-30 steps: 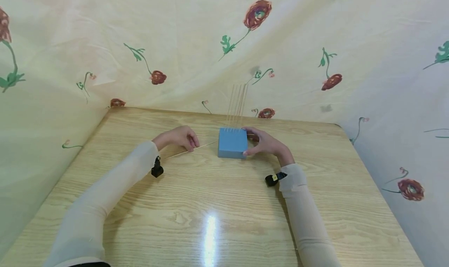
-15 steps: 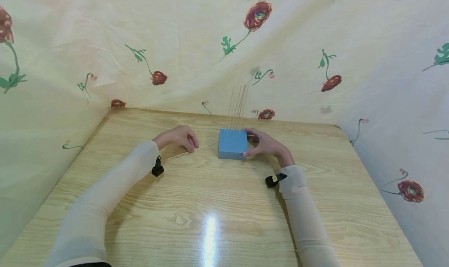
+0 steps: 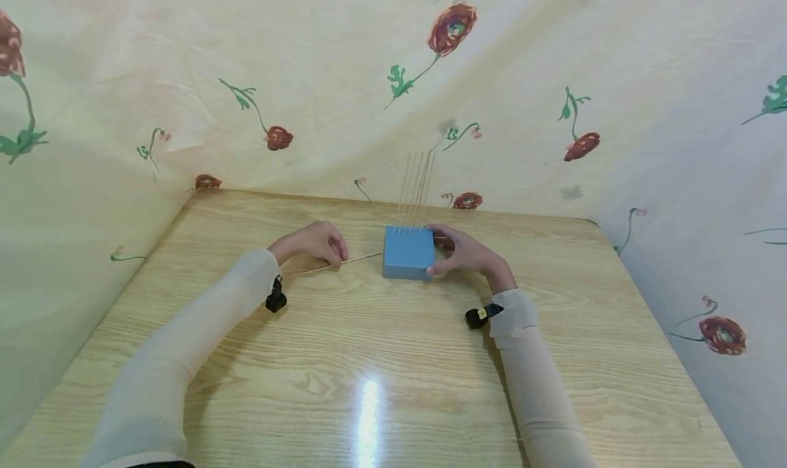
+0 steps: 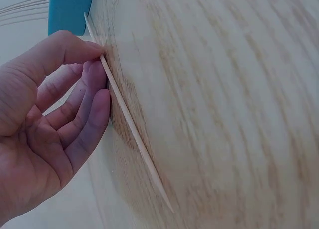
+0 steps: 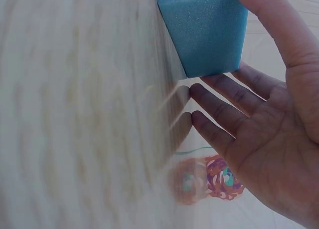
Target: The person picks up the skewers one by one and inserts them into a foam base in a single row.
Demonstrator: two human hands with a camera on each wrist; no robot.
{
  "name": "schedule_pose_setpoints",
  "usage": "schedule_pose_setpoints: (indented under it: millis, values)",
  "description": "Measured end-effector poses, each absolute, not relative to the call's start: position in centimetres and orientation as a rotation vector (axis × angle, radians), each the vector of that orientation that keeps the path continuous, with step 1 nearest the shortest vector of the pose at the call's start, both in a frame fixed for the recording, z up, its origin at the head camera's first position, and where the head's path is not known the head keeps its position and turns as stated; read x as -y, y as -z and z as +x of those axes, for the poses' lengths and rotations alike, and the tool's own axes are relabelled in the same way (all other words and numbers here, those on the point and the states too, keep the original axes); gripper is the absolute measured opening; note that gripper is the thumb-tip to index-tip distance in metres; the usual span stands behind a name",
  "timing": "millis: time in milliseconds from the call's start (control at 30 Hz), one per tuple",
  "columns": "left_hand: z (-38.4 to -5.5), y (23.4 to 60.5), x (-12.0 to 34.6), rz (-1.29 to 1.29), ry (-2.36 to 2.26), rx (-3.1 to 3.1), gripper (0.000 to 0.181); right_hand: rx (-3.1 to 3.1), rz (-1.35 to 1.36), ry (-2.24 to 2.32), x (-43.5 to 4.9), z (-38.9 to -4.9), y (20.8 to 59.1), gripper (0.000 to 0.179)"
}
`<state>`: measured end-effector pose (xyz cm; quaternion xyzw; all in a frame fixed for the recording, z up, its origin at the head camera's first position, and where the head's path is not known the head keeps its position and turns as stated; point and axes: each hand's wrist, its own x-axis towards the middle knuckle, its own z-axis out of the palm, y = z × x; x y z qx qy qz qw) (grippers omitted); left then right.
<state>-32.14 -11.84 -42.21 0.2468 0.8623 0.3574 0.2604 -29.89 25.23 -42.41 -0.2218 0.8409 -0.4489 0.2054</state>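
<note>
My left hand (image 3: 316,241) pinches a thin wooden skewer (image 4: 127,114) between thumb and fingertips, low over the table. The skewer slants, its far tip at the left face of a blue foam-like block (image 3: 408,249); whether it touches is hard to tell. My right hand (image 3: 464,251) grips the block from the right, thumb at the front corner and fingers behind. In the right wrist view, the lower fingers extend past the block (image 5: 204,34). Several thin skewers (image 3: 404,188) stand in a row along the block's back edge.
The wooden table (image 3: 344,338) carries a bright light reflection near its front. Flowered cloth (image 3: 344,78) hangs behind the table and along both sides. A small black camera (image 3: 276,296) is on the left wrist, another (image 3: 476,317) on the right.
The skewer in my left hand has shifted slightly, its far tip now lower and a little nearer the block. My right hand and the block have stayed in place.
</note>
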Motion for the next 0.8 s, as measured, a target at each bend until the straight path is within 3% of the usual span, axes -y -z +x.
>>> schedule_pose_setpoints:
  millis: [800]
  values:
    - [-32.6,42.7,13.0,0.58,-1.133,-2.17,0.024,-2.336,-0.618,1.252,-25.5,-30.8,42.8,0.099]
